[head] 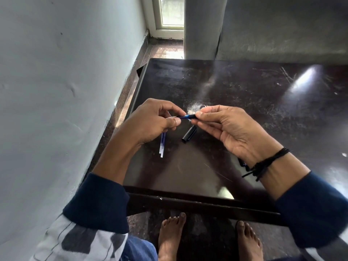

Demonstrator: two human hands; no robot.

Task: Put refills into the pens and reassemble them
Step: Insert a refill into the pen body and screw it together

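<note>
A dark glossy table (pixel 244 87), scuffed and dusty, stands against a pale wall. Both forearms, in navy sleeves, reach over its near edge. The right hand (pixel 229 129), with black thread tied round its wrist, pinches the black end of a pen (pixel 186 116) between thumb and forefinger; its other fingers are loosely curled below. The left hand (pixel 150 121) pinches the pen's blue end between thumb and forefinger, the remaining fingers folded into the palm.

The pen is held in the air above the middle of the table, between the two hands. Its long axis runs left to right, almost level, and a thin pale length sticks out of it toward the left hand.

Refills (pixel 162 146) lie side by side on the table under the left hand, their long axes running toward the person and their far ends hidden by the hand. A black pen cap (pixel 189 134) lies on the table just below the pen, set diagonally, with its open mouth toward the near left.
</note>
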